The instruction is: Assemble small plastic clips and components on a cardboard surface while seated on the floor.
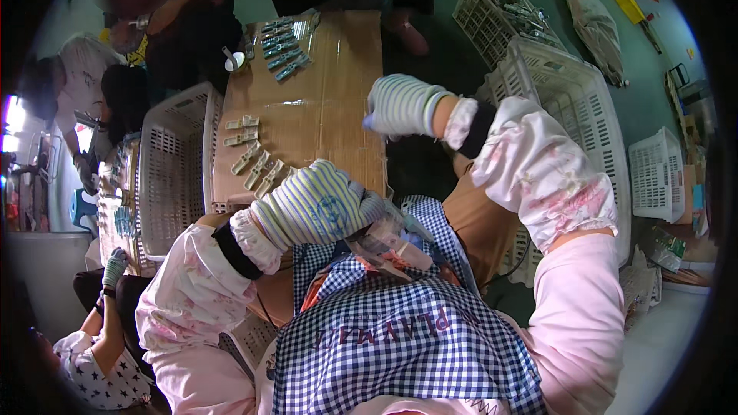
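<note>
My left hand (pixel 319 204), in a striped knit glove, is closed at the near edge of the cardboard-covered table (pixel 330 69). Its fingers grip a clear plastic bag (pixel 396 244) that hangs over my checked apron (pixel 407 323). Beyond the table's right edge, my right hand (pixel 405 106) is raised in the same kind of glove, fingers curled in. What it may hold is hidden. Several beige clips (pixel 257 165), like clothes pegs, lie in a row beside my left hand. A row of teal clips (pixel 283 50) lies at the far end.
White plastic crates stand left of the table (pixel 177 169) and at my right (pixel 569 100); another crate (pixel 503 19) behind holds metallic pieces. A white cup (pixel 235 61) is at the far left edge. Co-workers sit across and at left, including a gloved hand (pixel 115 265).
</note>
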`<control>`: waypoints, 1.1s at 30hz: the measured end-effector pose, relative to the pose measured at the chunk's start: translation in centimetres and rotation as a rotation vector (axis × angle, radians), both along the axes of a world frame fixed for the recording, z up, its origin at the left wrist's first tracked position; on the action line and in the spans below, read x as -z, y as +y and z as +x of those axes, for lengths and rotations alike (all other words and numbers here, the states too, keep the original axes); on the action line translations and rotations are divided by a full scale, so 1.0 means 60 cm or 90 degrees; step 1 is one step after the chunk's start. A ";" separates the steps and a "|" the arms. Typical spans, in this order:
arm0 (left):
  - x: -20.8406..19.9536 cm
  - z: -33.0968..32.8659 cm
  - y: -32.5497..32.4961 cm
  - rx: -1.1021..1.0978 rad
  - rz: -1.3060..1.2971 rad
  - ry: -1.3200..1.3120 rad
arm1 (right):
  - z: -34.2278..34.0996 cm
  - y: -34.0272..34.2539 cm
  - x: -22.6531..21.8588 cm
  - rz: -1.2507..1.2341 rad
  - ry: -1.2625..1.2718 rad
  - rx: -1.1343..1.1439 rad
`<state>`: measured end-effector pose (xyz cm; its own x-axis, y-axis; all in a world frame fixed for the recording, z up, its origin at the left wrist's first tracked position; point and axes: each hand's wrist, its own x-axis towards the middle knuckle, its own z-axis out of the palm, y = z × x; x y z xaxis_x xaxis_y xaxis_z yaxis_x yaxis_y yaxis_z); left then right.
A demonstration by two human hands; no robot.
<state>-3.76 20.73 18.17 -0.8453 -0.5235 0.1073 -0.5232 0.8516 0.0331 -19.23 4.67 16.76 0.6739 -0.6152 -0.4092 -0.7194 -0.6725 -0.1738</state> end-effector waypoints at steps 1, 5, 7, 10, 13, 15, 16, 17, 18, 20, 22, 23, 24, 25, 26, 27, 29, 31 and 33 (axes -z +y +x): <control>0.007 0.005 0.003 -0.014 0.002 0.021 | -0.006 -0.007 0.000 0.086 -0.053 0.084; 0.013 0.013 0.017 -0.043 -0.038 0.043 | -0.040 -0.018 -0.008 0.356 -0.299 0.340; 0.017 0.008 0.022 -0.059 -0.065 0.031 | -0.048 -0.020 0.004 0.406 -0.389 0.407; 0.012 0.003 0.031 -0.076 -0.084 -0.004 | -0.052 -0.022 0.018 0.426 -0.446 0.453; -0.010 -0.004 0.043 -0.078 -0.138 0.032 | -0.069 -0.032 0.039 0.439 -0.516 0.487; -0.011 -0.006 0.046 -0.085 -0.130 0.045 | -0.077 -0.027 0.051 0.451 -0.556 0.516; -0.011 -0.006 0.046 -0.089 -0.122 0.058 | -0.082 -0.024 0.055 0.461 -0.597 0.548; -0.009 -0.006 0.048 -0.091 -0.121 0.057 | -0.085 -0.021 0.050 0.473 -0.603 0.542; -0.006 -0.007 0.049 -0.114 -0.097 0.059 | -0.089 -0.022 0.050 0.474 -0.603 0.541; 0.001 -0.006 0.050 -0.134 -0.072 0.061 | -0.098 -0.025 0.049 0.531 -0.654 0.545; 0.007 0.003 0.051 -0.171 -0.078 0.102 | -0.109 -0.018 0.046 0.530 -0.689 0.548; 0.015 0.007 0.055 -0.189 -0.073 0.082 | -0.109 -0.014 0.041 0.534 -0.720 0.545; 0.018 0.007 0.056 -0.187 -0.075 0.082 | -0.111 -0.009 0.034 0.532 -0.721 0.545; 0.020 0.006 0.056 -0.201 -0.063 0.084 | -0.115 -0.004 0.023 0.526 -0.737 0.537; 0.022 0.006 0.058 -0.218 -0.052 0.085 | -0.115 0.003 0.010 0.523 -0.750 0.526; 0.029 0.006 0.058 -0.251 -0.028 0.106 | -0.116 0.008 -0.002 0.523 -0.751 0.523; 0.037 0.007 0.054 -0.267 -0.031 0.093 | -0.121 0.016 -0.026 0.466 -0.762 0.510; 0.048 0.007 0.047 -0.300 -0.036 0.043 | -0.122 0.022 -0.043 0.431 -0.768 0.484; 0.062 0.005 0.041 -0.333 -0.023 0.019 | -0.118 0.040 -0.063 0.386 -0.774 0.462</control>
